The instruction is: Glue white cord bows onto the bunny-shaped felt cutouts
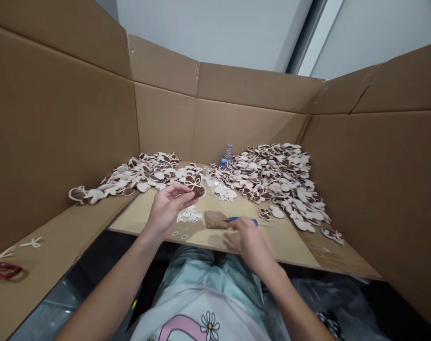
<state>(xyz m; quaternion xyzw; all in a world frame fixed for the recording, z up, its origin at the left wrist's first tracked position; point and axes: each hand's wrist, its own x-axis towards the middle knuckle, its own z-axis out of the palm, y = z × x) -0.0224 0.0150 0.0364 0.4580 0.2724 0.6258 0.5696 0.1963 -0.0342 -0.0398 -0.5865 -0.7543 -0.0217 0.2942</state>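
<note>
Evidently, the left hand (170, 203) has its thumb and fingers pinched shut on a brown felt piece (199, 190) with a cream bow, holding it up above the pale board (133, 220). The right hand (246, 235) is blurred, its fingers partly curled down by a brown pad (215, 220) and a blue-handled tool (250, 221); whether they grip either one, I cannot tell. Small white tags (190, 214) lie on the board to the left of the pad, with two more nearer the front edge. To the right of the tool, a small brown piece (264, 214) with a bow lies beside a white piece (277, 211). Farther back, a left heap (140, 174) and a larger right heap (282, 177) of brown and white pieces spread before the cardboard walls (251, 118), with a plastic bottle (227, 157) standing at the right heap's inner edge.
</note>
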